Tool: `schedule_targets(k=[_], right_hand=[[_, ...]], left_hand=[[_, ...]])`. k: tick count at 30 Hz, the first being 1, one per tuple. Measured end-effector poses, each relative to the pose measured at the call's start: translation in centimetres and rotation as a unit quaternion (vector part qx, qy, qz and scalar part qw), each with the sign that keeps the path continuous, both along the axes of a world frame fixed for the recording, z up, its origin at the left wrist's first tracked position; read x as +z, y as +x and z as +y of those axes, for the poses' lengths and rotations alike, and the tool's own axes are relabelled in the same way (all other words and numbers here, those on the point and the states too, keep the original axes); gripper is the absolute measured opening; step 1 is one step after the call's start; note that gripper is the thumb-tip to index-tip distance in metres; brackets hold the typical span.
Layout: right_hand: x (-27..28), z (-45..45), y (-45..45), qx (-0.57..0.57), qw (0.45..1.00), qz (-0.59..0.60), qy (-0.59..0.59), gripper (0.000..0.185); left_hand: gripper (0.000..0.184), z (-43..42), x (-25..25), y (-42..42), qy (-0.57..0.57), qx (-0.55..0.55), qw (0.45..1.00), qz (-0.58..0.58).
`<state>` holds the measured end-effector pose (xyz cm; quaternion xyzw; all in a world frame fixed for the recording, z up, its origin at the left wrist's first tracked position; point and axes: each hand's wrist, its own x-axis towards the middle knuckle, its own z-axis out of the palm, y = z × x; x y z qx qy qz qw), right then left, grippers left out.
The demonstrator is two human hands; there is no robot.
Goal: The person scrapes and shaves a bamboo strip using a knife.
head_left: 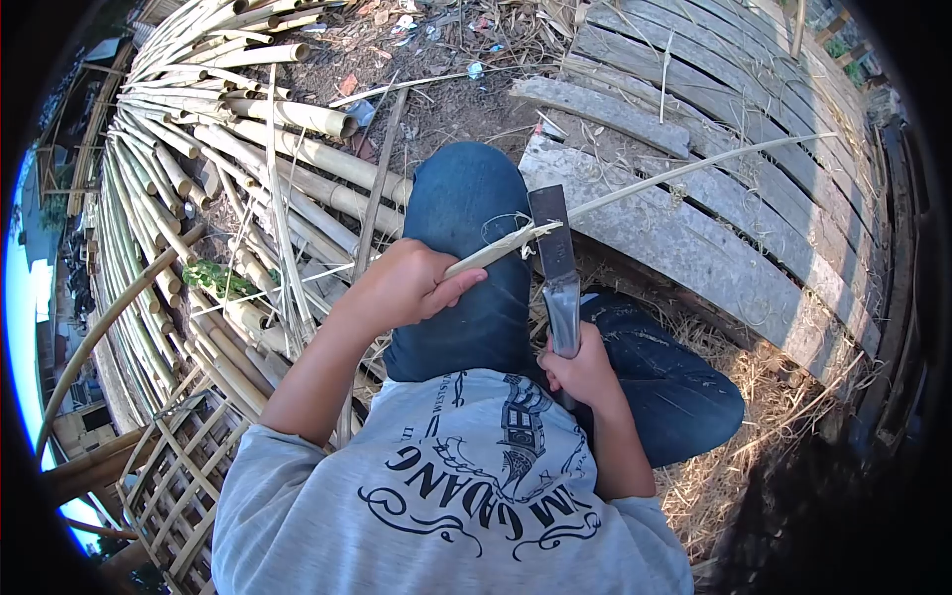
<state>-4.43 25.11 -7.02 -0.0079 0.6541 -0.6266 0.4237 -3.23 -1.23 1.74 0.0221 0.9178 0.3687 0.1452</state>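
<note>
My left hand point(418, 283) is closed around a pale bamboo strip point(504, 248) above my left knee. The strip's near end looks frayed, with thin curled fibres by the blade. A machete point(552, 238) with a dark, square-tipped blade and a shiny metal handle is gripped in my right hand point(580, 369). Its blade stands across the strip near the frayed part; whether it cuts into the strip or only touches it, I cannot tell. Beyond the blade, a long thin bamboo length point(694, 172) reaches out to the right; its join with the held strip is hidden.
Many bamboo poles point(297, 114) lie piled at the left. A weathered plank platform point(684, 238) fills the right side, with a loose board point(605, 114) on it. Shavings point(734, 466) cover the ground at lower right. A woven bamboo lattice point(183, 486) stands at lower left.
</note>
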Motion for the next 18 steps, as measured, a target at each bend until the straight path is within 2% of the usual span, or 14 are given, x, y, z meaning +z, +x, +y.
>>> schedule_targets(k=[2,3,5,6,8,9,13,16,18], right_hand=[[0.6,0.7,-0.3,0.065,0.983,-0.137,-0.103,0.02],[0.1,1.0,-0.2,0.062,0.983,-0.139,-0.103,0.02],[-1.1,1.4,-0.4,0.068,0.949,-0.228,-0.206,0.018],[-1.0,1.1,-0.3,0.069,0.949,-0.228,-0.205,0.018],[-0.8,-0.3,0.4,0.011,0.996,-0.069,-0.052,0.016],[-1.6,-0.8,0.7,-0.009,0.993,0.113,0.04,0.013],[-2.0,-0.4,1.0,-0.003,0.993,0.106,0.041,0.018],[-2.0,-0.7,0.1,-0.005,0.985,0.167,0.031,0.013],[-2.4,-1.4,-0.3,-0.064,0.933,0.353,0.034,0.014]], left_hand=[[0.044,-0.2,-0.3,0.2,0.003,0.0,1.0,0.008],[0.044,-0.2,-0.4,0.2,0.009,-0.002,1.0,0.017],[0.045,-0.1,-0.3,-0.1,0.004,-0.004,1.0,0.006],[0.045,-0.1,-0.2,-0.1,-0.004,-0.002,1.0,-0.007],[0.047,0.1,0.3,-0.2,0.01,0.009,1.0,-0.022],[0.049,0.1,0.4,-0.3,0.024,0.017,0.999,-0.036],[0.052,-0.3,0.5,-0.1,0.058,0.038,0.992,-0.101],[0.053,-0.3,0.4,-0.3,0.068,0.054,0.989,-0.12],[0.053,-0.5,0.4,-0.4,0.103,0.059,0.983,-0.138]])
